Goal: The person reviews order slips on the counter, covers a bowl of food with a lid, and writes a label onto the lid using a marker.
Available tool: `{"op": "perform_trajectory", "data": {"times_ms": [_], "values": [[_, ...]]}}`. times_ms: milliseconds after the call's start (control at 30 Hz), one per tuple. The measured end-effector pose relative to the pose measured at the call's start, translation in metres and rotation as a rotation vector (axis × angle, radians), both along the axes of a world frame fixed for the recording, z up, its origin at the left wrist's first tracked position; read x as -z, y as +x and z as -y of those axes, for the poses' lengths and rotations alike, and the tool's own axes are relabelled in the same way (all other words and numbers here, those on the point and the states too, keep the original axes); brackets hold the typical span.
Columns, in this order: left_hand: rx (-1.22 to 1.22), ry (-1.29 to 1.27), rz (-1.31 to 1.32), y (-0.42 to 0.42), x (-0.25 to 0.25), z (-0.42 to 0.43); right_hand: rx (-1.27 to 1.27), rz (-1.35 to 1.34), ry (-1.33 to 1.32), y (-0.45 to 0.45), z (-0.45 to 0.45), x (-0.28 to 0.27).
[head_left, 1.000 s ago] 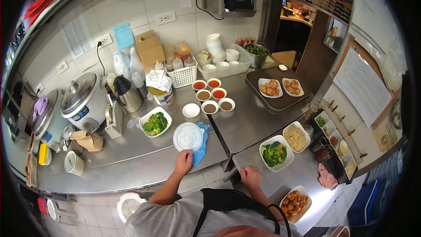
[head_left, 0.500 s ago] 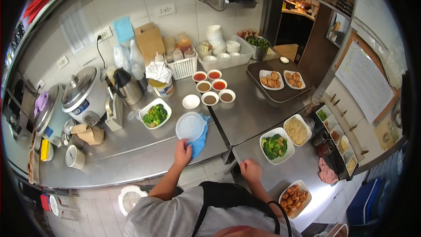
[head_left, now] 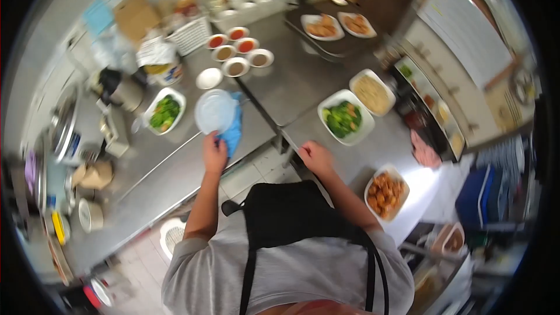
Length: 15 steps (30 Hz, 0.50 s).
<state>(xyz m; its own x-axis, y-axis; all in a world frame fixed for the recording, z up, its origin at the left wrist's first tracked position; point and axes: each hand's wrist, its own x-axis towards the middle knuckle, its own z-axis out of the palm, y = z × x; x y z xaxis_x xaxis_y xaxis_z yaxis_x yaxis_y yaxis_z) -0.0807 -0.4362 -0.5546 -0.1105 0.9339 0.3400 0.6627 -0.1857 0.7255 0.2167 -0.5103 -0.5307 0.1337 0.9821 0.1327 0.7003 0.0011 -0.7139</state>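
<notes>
My left hand is closed at the near rim of a round translucent plastic lid, which lies over a blue cloth on the steel counter. The fingertips are partly hidden at the rim. My right hand is curled into a loose fist at the edge of the right-hand counter, with nothing visible in it. Beyond that hand stands a white bowl of broccoli. Left of the lid is a second dish of broccoli, and a small white bowl sits just behind it.
Several sauce bowls stand behind the lid. A brown tray carries two dishes of fried pieces. On the right are a rice dish, a dish of glazed chunks and a pink cloth. A gap separates the counters.
The camera has tilted down and turned, so the counters appear shifted up and left, with some blur. The lid stays beside the same bowl, and both hands keep nearly the same places.
</notes>
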Motion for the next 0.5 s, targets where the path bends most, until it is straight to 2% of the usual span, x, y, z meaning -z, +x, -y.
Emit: {"op": "perform_trajectory", "data": {"times_ms": [100,200,267,300,333,367,400,500], "values": [[0.025,0.0,0.047,-0.003,0.006,-0.003,0.024,-0.708,-0.243,0.012,0.006,-0.005],[0.036,-0.025,0.126,-0.003,0.011,-0.002,0.09,-1.116,-0.485,0.018,0.06,-0.046],[0.034,0.093,0.011,0.003,-0.003,0.002,0.14,-1.182,-0.425,0.027,0.105,-0.033],[0.026,0.016,-0.006,0.004,-0.008,0.001,0.238,-1.204,-0.398,0.031,0.124,-0.028],[-0.001,-0.065,-0.024,0.003,-0.012,0.002,0.46,-1.378,-0.313,0.03,0.145,-0.023],[0.007,-0.042,-0.002,0.003,-0.011,0.003,0.701,-1.395,-0.387,0.038,0.163,-0.022],[0.012,-0.024,0.018,0.003,-0.009,0.003,0.843,-1.645,-0.21,0.043,0.184,-0.007],[0.0,-0.025,0.004,0.003,-0.007,0.003,0.715,-0.977,-0.108,0.066,0.225,0.045]]}}
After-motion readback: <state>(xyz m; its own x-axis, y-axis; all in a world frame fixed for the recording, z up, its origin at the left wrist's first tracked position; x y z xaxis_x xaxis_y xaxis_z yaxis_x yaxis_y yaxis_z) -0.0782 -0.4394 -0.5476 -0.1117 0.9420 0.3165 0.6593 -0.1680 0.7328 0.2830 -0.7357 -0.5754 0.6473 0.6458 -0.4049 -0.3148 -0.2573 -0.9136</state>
